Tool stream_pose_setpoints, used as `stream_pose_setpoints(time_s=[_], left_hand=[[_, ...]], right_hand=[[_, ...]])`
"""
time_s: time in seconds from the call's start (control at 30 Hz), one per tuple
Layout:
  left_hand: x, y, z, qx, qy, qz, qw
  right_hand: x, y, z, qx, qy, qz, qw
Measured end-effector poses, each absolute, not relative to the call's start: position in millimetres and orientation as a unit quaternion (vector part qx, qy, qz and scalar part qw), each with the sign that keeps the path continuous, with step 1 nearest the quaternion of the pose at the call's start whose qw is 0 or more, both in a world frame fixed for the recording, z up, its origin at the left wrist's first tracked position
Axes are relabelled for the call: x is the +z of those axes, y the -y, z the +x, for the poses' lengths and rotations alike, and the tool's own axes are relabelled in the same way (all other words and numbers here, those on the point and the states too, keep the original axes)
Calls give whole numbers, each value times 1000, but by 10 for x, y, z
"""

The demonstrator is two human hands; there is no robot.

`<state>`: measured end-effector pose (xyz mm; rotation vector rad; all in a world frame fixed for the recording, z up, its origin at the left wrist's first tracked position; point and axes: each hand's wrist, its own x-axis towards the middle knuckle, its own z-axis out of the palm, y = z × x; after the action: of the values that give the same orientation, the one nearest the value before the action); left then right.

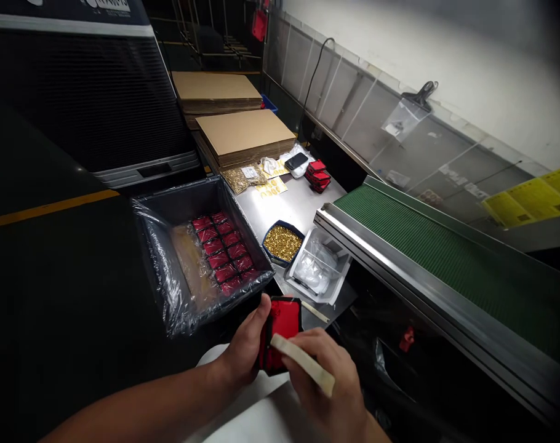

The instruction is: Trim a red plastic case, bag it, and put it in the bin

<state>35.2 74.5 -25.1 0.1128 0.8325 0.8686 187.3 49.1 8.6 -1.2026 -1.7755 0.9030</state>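
Cloth-looking red case (284, 315), glossy plastic liner (168, 311), smooth metal tabletop (301, 204); matt cardboard stack (245, 130)

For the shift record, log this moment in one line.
Left hand: red case | right hand: pale strip | bin: red packs

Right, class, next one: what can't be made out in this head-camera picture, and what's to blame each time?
All in the head view:
Left hand: most fingers are hidden behind the red black-edged piece.
That piece's lower right part: covered by the pale strip and right hand.
Yellow sheet: cut off by the right edge; its print is too small to read.
White label on the bag of gold bits: wording too small.
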Motion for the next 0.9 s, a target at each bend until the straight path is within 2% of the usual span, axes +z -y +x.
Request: stream_pose_setpoints(time_s=[0.07,0.2,0.27,0.37,0.73,0.8,0.9], left_hand=[[-234,-755,367,393,-374,42,839],[-189,-792,378,375,-325,27,867],[-182,-816,366,359,-328,19,873],[-182,-849,326,345,-325,7,881],[-172,-867,259,348,-243,11,905],[-177,-871,256,345,-250,13,905],[-179,-885,251,337,-271,4,902]], right_hand=[[109,-516,1954,378,681,-484,399],[111,-535,2165,292,512,-633,501],[58,-518,2228,305,452,-673,499],[-68,-477,2233,360,395,-693,484],[-201,-453,2083,394,305,-685,532],[-342,-469,2184,406,280,-678,545],[-801,-568,2497,410,210,-714,528]])
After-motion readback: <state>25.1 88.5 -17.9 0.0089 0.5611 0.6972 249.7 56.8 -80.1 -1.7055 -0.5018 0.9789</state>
